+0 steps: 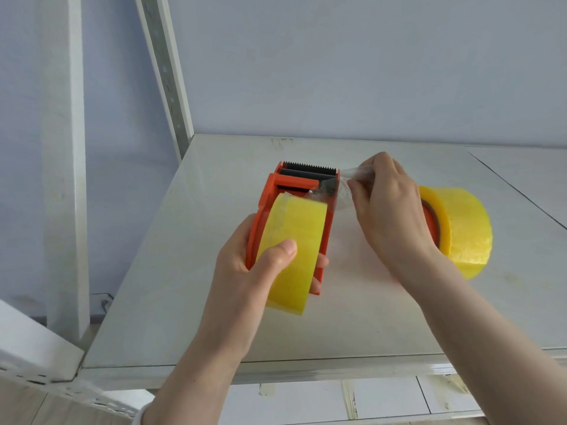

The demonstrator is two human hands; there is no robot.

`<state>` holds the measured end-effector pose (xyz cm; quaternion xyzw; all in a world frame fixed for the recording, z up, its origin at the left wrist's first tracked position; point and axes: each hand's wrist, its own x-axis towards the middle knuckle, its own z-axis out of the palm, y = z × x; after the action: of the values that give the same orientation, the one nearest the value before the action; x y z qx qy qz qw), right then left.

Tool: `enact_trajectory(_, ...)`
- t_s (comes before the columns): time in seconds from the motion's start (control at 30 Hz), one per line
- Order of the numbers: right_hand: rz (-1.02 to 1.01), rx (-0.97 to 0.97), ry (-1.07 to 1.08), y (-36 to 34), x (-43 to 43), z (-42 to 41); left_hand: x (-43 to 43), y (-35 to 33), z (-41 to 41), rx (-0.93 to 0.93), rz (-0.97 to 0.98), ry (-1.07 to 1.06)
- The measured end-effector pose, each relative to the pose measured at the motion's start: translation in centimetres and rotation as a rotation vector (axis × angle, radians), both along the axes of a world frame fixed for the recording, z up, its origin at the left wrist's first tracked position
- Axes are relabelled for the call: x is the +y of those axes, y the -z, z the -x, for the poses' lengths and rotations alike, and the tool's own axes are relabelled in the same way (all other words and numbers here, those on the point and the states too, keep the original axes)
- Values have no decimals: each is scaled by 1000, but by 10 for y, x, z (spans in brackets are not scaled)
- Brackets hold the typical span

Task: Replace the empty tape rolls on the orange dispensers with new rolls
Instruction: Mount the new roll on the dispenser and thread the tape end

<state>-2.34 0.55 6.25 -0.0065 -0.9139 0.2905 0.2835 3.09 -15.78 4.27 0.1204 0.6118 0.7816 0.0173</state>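
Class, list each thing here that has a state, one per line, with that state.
orange dispenser: held up, roll fitted
yellow roll: mounted, end pulled free
tape end: stretched out, crumpled
left hand: grips dispenser and roll
right hand: pinches tape end
second roll: resting on shelf

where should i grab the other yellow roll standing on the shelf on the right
Probably best to grip the yellow roll by its broad outer band, coming down from above on its right. It stands on edge on the shelf, so the band faces up and is free, while its left face, orange at the core, is behind the wrist of the right hand.
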Motion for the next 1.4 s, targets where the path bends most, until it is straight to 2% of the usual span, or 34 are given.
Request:
enact_trajectory(0.27,-99,166,-12,-13,3,7,-7,2,-3,38,51,111)
enact_trajectory(0.4,-69,118,-72,-20,7,12,-2,1,-7,57,44,75)
enact_trajectory(0.43,48,71,-97,-22,10,13,-2,0,-6,62,47,55)
enact_trajectory(0.53,673,-136,-302,-35,18,10,-5,0,-4,50,64,22)
enact_trajectory(0.6,969,-242,-432,-42,23,8,-6,-1,-3,39,70,20)
enact_trajectory(0.7,1188,-337,-496,-46,24,7,-4,-2,-4,36,62,30)
enact_trajectory(0.83,1333,-416,-552,-49,25,4,-3,-4,-4,37,55,46)
enact_trajectory(1.23,1347,-521,-736,-50,32,-9,-4,-8,-2,53,82,18)
enact_trajectory(1.33,1402,-505,-709,-52,32,-10,-5,-6,-1,41,79,6)
enact_trajectory(1.4,1321,-435,-662,-51,29,-11,-5,-5,0,34,79,4)
